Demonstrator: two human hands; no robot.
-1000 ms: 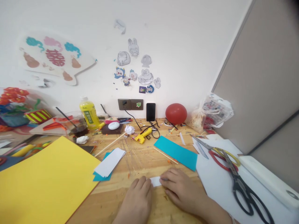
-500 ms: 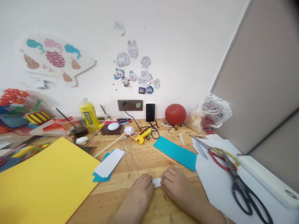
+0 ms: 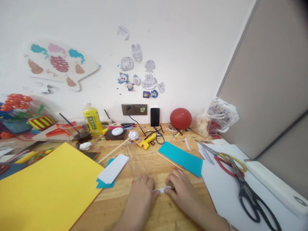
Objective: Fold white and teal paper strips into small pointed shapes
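- A paper strip (image 3: 162, 190) was held at near centre, pinched by the left hand (image 3: 141, 196) and the right hand (image 3: 183, 190).
- Folding was apparently being done; even pressing was probably required next.

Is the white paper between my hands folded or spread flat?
Not flat: the white paper shows as a narrow, curved band. Whether it's folded or rolled, I cannot tell.

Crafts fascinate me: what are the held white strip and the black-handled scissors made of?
White strip: likely matte paper, thin and without shine. Black-handled scissors: blades probably metal, grey with a sheen; handles plastic-looking, smooth black loops.
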